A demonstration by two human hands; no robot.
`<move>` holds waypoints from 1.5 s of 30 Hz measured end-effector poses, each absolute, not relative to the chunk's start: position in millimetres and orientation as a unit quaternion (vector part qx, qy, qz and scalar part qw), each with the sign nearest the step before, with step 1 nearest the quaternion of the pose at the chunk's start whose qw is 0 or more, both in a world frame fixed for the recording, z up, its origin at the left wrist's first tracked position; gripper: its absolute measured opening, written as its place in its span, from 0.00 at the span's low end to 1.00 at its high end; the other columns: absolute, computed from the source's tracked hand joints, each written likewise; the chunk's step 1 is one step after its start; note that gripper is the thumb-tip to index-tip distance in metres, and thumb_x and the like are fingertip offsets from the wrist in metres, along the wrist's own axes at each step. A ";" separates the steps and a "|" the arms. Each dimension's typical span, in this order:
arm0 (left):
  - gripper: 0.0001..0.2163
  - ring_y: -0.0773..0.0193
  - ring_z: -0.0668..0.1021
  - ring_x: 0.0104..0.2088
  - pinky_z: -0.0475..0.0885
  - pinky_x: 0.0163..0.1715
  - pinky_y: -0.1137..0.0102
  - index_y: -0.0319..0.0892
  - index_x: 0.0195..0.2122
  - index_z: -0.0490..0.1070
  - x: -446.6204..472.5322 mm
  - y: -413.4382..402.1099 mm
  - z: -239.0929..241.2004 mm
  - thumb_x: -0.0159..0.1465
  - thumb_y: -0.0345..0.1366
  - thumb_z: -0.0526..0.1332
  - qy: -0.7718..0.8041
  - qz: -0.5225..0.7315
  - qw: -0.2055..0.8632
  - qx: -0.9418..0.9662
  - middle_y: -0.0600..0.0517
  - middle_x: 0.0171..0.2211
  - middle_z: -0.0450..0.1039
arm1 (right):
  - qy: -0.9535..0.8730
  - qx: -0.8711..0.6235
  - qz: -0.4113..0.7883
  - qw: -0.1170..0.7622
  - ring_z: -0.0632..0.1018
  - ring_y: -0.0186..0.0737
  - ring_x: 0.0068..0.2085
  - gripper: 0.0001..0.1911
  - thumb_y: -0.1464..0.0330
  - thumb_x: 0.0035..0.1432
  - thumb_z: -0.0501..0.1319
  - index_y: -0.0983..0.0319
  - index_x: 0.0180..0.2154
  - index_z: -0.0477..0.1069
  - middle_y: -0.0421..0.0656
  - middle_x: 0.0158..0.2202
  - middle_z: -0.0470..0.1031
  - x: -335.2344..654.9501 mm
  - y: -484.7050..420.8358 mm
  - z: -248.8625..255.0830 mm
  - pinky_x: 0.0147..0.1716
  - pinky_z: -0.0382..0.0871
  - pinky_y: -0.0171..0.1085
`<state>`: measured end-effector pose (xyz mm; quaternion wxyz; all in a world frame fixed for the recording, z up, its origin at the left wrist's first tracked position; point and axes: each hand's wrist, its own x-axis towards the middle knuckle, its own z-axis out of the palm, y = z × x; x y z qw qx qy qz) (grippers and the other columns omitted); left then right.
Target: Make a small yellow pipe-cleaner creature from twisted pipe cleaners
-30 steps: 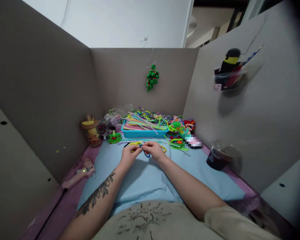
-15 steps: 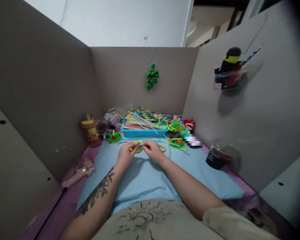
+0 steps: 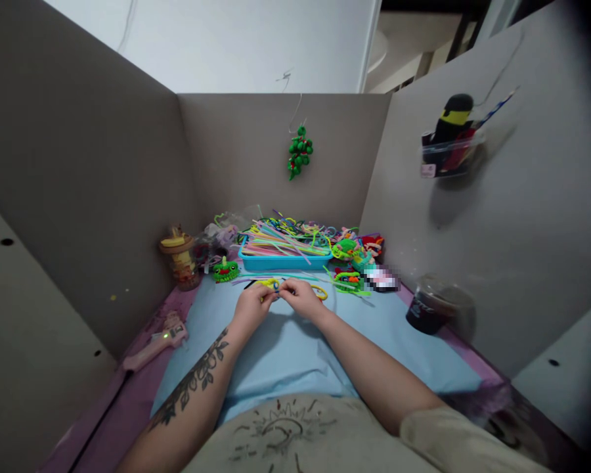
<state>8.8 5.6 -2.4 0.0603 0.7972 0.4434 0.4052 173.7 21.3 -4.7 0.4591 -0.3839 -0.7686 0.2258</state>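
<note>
My left hand (image 3: 253, 305) and my right hand (image 3: 299, 297) meet above the blue cloth, fingertips almost touching. Both pinch a small blue pipe cleaner piece (image 3: 276, 287); its exact shape is too small to make out. A fuzzy yellow pipe cleaner shape (image 3: 266, 282) shows just behind the left fingers, and I cannot tell whether it is joined to the blue piece. Beside the right hand lies a yellow loop (image 3: 321, 293), its other end covered by that hand. Loose pipe cleaners (image 3: 295, 274) lie behind the fingers.
Farther back stands a blue tray (image 3: 285, 263) heaped with pipe cleaners. Green fuzzy figures (image 3: 225, 270) and a phone (image 3: 381, 278) flank it. A pink glue gun (image 3: 160, 341) and a decorated cup (image 3: 180, 259) are left; a dark lidded cup (image 3: 426, 312) is right. Panels enclose three sides.
My left hand has turned slightly and shifted right, its fingertips lower. The yellow shape now shows behind the fingers rather than between them. My right hand has barely moved.
</note>
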 end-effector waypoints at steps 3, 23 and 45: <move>0.07 0.65 0.71 0.27 0.62 0.28 0.72 0.41 0.24 0.73 9.9 6.4 -4.0 0.58 0.34 0.59 0.451 0.404 0.081 0.791 0.50 0.24 0.72 | -0.761 -0.384 0.245 0.463 0.68 0.34 0.27 0.06 0.72 0.50 0.56 0.63 0.23 0.69 0.38 0.23 0.69 173.6 23.2 -7.0 0.28 0.58 0.32; 0.08 0.67 0.71 0.27 0.62 0.26 0.75 0.39 0.23 0.71 11.9 3.1 5.3 0.56 0.33 0.57 0.464 0.476 0.138 0.734 0.52 0.24 0.70 | -0.708 -0.365 0.366 0.480 0.68 0.33 0.27 0.08 0.65 0.49 0.60 0.64 0.24 0.70 0.38 0.24 0.70 173.0 30.4 -8.2 0.28 0.61 0.32; 0.08 0.65 0.69 0.28 0.62 0.30 0.72 0.41 0.22 0.67 15.5 -0.4 4.2 0.58 0.32 0.55 0.470 0.481 0.049 0.739 0.52 0.24 0.67 | -0.624 -0.372 0.401 0.559 0.68 0.33 0.23 0.11 0.61 0.46 0.63 0.63 0.24 0.69 0.38 0.21 0.68 155.8 19.9 -17.8 0.24 0.62 0.32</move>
